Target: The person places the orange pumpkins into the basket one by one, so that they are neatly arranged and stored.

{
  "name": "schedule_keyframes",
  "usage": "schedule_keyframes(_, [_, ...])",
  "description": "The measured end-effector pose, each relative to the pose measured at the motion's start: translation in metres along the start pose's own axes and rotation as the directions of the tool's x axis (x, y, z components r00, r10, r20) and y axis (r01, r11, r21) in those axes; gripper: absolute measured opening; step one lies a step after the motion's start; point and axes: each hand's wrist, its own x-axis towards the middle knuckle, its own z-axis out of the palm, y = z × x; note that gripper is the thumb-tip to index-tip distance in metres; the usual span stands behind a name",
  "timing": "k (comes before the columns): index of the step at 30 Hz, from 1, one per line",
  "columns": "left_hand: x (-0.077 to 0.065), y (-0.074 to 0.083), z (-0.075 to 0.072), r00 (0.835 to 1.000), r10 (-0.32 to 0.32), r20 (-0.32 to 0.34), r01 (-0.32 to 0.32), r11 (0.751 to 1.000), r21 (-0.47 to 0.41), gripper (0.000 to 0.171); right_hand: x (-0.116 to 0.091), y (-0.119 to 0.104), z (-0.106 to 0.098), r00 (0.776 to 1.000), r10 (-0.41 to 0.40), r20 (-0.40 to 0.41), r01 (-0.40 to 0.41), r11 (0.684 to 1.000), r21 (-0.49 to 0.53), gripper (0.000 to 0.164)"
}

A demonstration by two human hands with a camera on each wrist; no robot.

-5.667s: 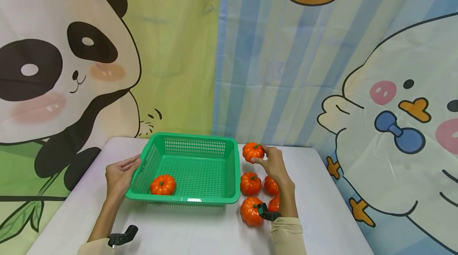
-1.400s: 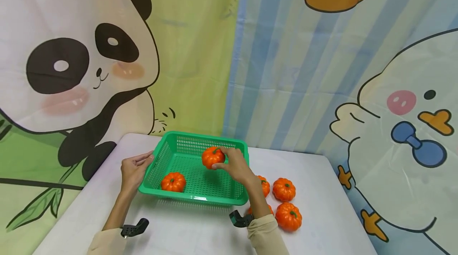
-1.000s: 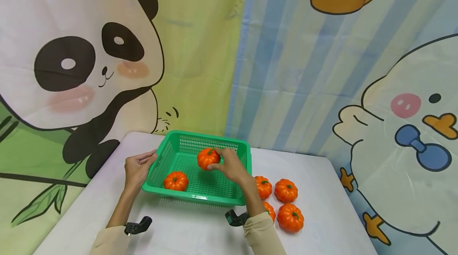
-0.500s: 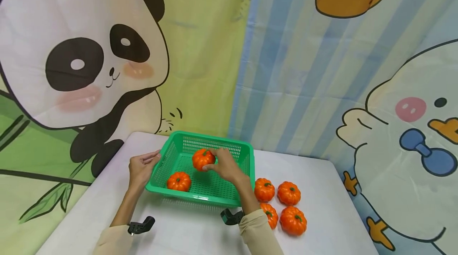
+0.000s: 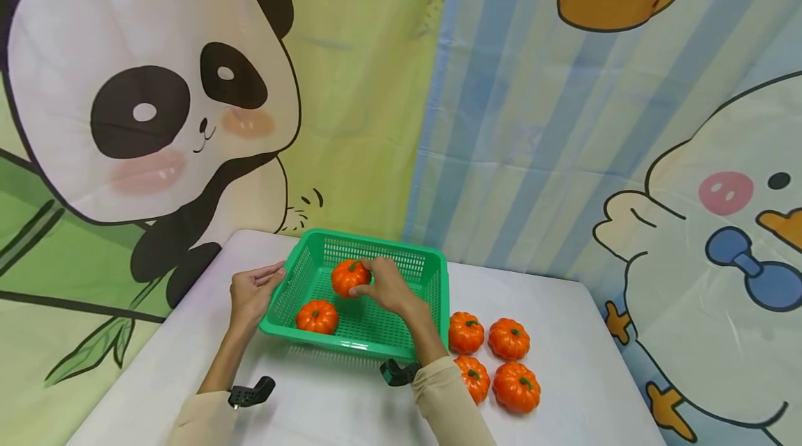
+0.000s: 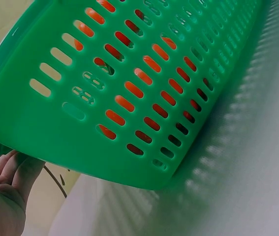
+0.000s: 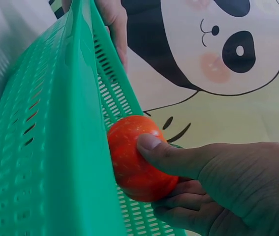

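A green plastic basket [image 5: 401, 352] with slotted walls sits on the table. My left hand [image 5: 252, 296] holds its left rim, fingers and thumb at the edge; in the left wrist view, part of that hand [image 6: 11, 189] is hidden behind the basket wall. Inside the basket's near left corner lies a small orange pumpkin [image 5: 317, 318]. My right hand [image 5: 388, 286] grips a second orange pumpkin [image 5: 349, 279] between thumb and fingers, within the basket's outline. The right wrist view shows the thumb on the side of this held pumpkin [image 7: 137, 162].
Several more orange pumpkins [image 5: 509, 339] stand on the white table [image 5: 564, 335] right of the basket, close together, one partly behind the right sleeve. A cartoon-printed curtain [image 5: 351, 119] hangs behind the table. Each wrist wears a black camera mount [image 5: 252, 392].
My right hand has carried its pumpkin leftward from beside the basket to within its outline, drifting further left lately. The left hand keeps to the rim. The head view has shifted slightly.
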Motion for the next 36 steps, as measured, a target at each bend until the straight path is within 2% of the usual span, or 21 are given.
schedule_keyframes(9, [-0.002,0.001,0.0,1.0,-0.008,-0.001,0.008,1.0,0.03,0.036,0.01,-0.001,0.008,1.0,0.003,0.021,-0.003,1.0,0.011,0.031])
schedule_keyframes(18, [-0.003,0.001,0.0,1.0,-0.007,-0.005,0.007,1.0,0.025,0.036,0.018,0.002,0.015,0.999,-0.02,0.032,0.019,0.999,0.037,0.025])
schedule_keyframes(26, [-0.002,0.001,0.0,1.0,0.01,-0.003,-0.01,1.0,0.024,0.036,0.022,0.002,0.022,0.999,0.01,0.039,-0.013,0.998,0.068,0.025])
schedule_keyframes(30, [-0.002,0.0,0.0,1.0,0.01,-0.005,-0.009,0.999,0.035,0.036,0.025,0.005,0.028,1.0,0.002,0.031,-0.004,0.998,0.059,0.028])
schedule_keyframes(36, [0.0,-0.001,0.001,1.0,0.005,0.0,-0.005,0.999,0.039,0.037,0.027,0.006,0.034,0.999,0.035,0.031,-0.036,0.998,0.048,0.026])
